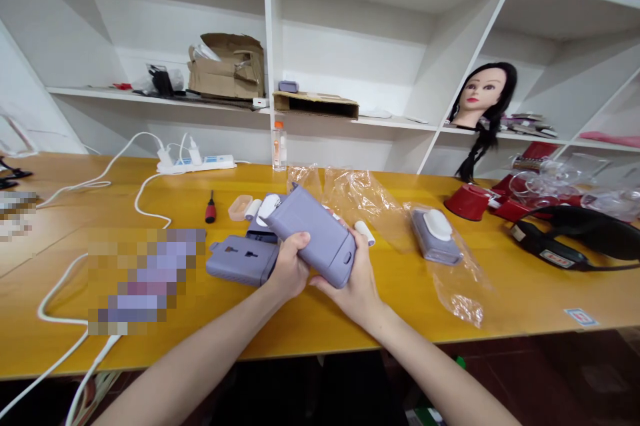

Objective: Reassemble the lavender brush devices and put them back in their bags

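Note:
Both hands hold a purple plastic casing (315,233) tilted above the table. My left hand (291,266) grips its left side, thumb across the face. My right hand (357,286) is wrapped round its lower right end, fingers partly hidden behind it. Just left of it lies a similar purple casing (243,259) with two dark keyhole-shaped slots. Behind the held casing is another purple part with a white rounded piece (269,207), partly covered. A white cylinder (365,233) lies close to my right hand. One more purple unit with a white top (436,226) rests on clear plastic at right.
A red-handled screwdriver (211,207), a small orange tray (240,207) and a clear bottle (279,146) stand or lie farther back. White cables run from a power strip (200,164). Clear plastic wrap (367,196), a red base (465,203) and a black strap (565,239) are rightward.

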{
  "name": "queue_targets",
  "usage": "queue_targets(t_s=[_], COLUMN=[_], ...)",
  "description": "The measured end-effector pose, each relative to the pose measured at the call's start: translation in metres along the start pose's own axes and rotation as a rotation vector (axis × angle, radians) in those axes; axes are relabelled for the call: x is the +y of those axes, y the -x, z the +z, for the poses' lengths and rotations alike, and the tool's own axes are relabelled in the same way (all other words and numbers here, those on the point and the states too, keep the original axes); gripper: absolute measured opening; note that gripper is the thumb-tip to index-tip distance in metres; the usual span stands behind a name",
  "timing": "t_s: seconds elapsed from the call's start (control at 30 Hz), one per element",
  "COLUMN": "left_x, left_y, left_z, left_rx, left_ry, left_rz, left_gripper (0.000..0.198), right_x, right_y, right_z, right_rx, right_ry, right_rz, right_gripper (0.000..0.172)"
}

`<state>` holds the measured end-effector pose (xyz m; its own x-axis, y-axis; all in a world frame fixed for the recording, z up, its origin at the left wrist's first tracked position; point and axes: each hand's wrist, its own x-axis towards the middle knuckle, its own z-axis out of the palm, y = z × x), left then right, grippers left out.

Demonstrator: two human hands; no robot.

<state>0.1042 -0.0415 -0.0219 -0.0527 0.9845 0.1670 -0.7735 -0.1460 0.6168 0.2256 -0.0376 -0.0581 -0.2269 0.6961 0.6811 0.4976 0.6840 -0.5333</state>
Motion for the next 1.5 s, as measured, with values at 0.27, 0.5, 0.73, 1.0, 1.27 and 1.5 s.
queue_targets(t_s=[0.27, 0.5, 0.73, 1.0, 1.27, 1.5], left_x=[-0.001, -0.003, -0.002, -0.004, -0.001, 0.003], left_y=[0.0, 0.0, 0.0, 0.003, -0.004, -0.015], left_z=[-0.002, -0.005, -0.006, -0.004, -0.003, -0.004], left_rx=[-0.018, -0.094, -0.081, -0.077, -0.003, 0.014], left_ry=[0.009, 0.052, 0.058, 0.112, 0.065, 0.065], left_rz=[-0.058, -0.06, -0.081, -0.087, -0.068, 0.018], left_gripper=[0.049, 0.046, 0.049, 0.048, 0.045, 0.04], right_x=[-0.003, -0.001, -0.002, -0.005, 0.0, 0.006], right_y=[0.002, 0.004, 0.004, 0.005, -0.002, -0.01], right_z=[-0.002, -0.001, -0.002, -0.001, 0.001, 0.007], right_rx=[0.011, 0.041, 0.039, 0.089, 0.009, 0.023], right_ry=[0.015, 0.054, 0.061, 0.09, 0.051, -0.001], right_rz=[-0.004, -0.029, -0.031, -0.063, 0.002, 0.018], right_gripper=[0.097, 0.099, 0.098, 0.098, 0.096, 0.098])
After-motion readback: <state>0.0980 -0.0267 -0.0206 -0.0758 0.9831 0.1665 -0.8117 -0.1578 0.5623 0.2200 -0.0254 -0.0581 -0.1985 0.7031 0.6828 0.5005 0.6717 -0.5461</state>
